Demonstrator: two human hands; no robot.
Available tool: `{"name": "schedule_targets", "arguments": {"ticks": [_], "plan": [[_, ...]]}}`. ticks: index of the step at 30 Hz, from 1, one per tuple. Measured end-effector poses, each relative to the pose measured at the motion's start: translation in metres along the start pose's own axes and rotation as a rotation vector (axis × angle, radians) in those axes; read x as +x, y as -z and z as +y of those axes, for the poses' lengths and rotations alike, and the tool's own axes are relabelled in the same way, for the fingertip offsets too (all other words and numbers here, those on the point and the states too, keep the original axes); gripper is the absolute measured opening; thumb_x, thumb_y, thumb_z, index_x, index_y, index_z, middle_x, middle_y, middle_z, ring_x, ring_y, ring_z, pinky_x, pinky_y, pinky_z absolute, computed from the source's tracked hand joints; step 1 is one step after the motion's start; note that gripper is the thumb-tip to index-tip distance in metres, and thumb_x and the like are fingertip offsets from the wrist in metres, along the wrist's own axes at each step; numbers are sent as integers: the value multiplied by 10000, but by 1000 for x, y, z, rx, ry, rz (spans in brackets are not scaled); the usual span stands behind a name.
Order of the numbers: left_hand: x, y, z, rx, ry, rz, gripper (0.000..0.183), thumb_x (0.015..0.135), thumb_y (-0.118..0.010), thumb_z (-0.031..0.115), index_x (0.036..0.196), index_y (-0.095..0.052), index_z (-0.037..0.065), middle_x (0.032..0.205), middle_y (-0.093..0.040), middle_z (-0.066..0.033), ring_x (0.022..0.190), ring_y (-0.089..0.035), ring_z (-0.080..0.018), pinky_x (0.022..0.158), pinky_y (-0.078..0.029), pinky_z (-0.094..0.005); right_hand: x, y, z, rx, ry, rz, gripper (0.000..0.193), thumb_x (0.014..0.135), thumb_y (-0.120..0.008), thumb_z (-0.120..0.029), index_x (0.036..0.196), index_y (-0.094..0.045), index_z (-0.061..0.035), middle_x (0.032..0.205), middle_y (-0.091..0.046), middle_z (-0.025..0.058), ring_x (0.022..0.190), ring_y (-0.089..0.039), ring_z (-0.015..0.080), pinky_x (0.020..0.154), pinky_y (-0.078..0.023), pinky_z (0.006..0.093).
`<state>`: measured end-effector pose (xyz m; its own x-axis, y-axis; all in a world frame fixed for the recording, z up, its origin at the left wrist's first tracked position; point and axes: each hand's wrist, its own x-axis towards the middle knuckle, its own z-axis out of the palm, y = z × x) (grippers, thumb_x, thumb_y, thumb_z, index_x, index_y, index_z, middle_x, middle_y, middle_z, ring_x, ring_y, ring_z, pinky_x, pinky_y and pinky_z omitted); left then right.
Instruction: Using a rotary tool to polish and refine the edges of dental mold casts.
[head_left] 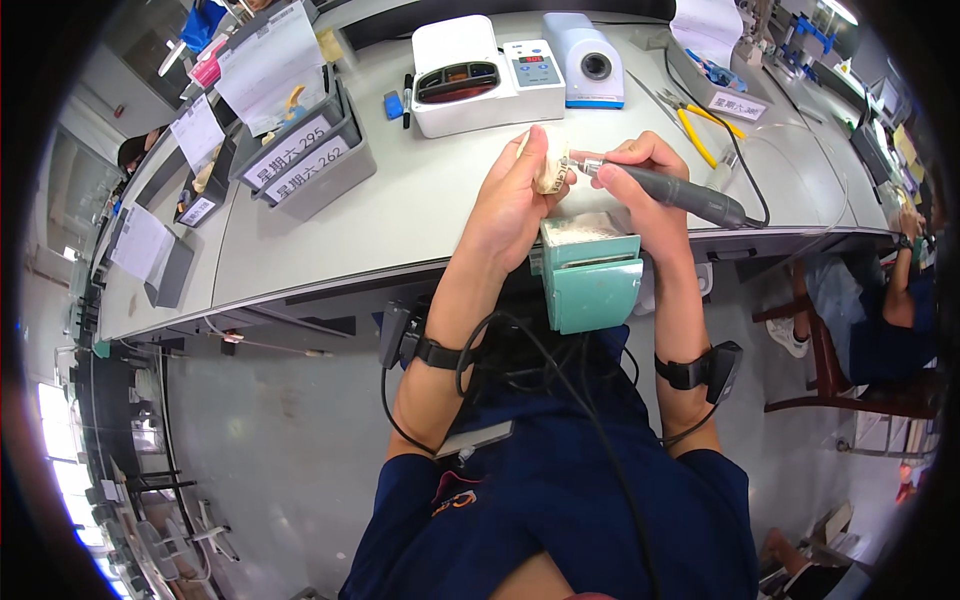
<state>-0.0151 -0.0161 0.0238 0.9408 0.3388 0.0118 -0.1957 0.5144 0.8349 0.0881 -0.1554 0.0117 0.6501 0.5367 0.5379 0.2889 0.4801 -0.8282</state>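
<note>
From afar, my left grip (pixel 508 205) pinches one small, cream, irregular piece (pixel 551 172) above the pale tabletop's (pixel 410 215) near edge, probably to steady it; my right grip (pixel 655 222) grasps one black, cylindrical handpiece (pixel 692 196). One green, boxy holder (pixel 598 300) sits nearer, perhaps for debris; I count two nested grey bins (pixel 350 168) left.

Grey handpiece (pixel 692 197) in right fingers (pixel 622 185)
</note>
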Motion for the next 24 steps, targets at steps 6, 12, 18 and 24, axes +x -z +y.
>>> {"name": "schedule_targets", "arguments": {"ticks": [6, 12, 18, 24], "plan": [[1, 3, -3, -63, -22, 4, 482, 1037, -480, 424, 1305, -447, 25, 1061, -576, -65, 884, -563, -122, 885, -458, -308, -3, -3, -4, -40, -5, -121, 131, 813, -733, -20, 814, -602, -25, 932, -723, 135, 820, -646, 94, 706, -488, 224], [0, 2, -2, -67, -23, -9, 478, 1033, -488, 427, 1300, -455, 32, 1060, -586, -50, 898, -566, -117, 893, -462, -311, -4, -2, -6, -67, -17, -78, 135, 812, -734, -24, 813, -599, -24, 975, -730, 175, 822, -649, 95, 697, -490, 223], [-2, 0, 0, -27, 20, 12, 426, 1030, -495, 432, 1214, -496, 48, 1041, -584, -38, 903, -564, -108, 859, -481, -284, -1, 2, -1, -25, 8, -31, 140, 821, -733, -21, 866, -601, -17, 843, -675, 78, 784, -643, 105, 713, -505, 236], [2, 1, -2, -16, 20, 25, 356, 1036, -501, 381, 1220, -542, 78, 1058, -611, -38, 874, -574, -92, 795, -494, -231, -2, 1, -2, 0, 24, -28, 129, 833, -720, -15, 876, -599, -14, 838, -653, 72, 787, -645, 115, 722, -516, 250]]}}
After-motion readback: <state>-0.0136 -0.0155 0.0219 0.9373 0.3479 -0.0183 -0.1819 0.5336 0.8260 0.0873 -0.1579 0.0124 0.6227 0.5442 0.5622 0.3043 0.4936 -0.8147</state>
